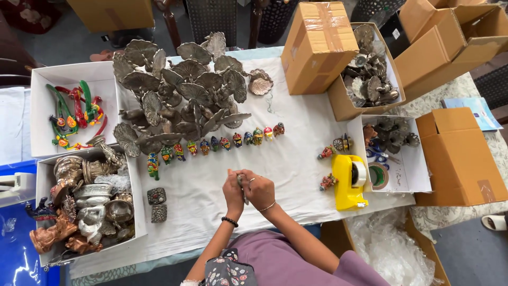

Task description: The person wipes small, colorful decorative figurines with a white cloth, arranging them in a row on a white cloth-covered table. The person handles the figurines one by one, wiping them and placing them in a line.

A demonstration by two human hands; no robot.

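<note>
bare cloth [211, 180] before figurine row [222, 143]

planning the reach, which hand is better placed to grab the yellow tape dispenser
Right. The right hand is on the side of the yellow tape dispenser, with bare white cloth between. The left hand is farther off. Both hands grip a small object, so one likely lets go first.

Small grey metal piece [241, 181], upright, mostly hidden, clasped above white cloth.

L hand [234, 191] & R hand [259, 190] pressed together, fingers curled shut.
</note>
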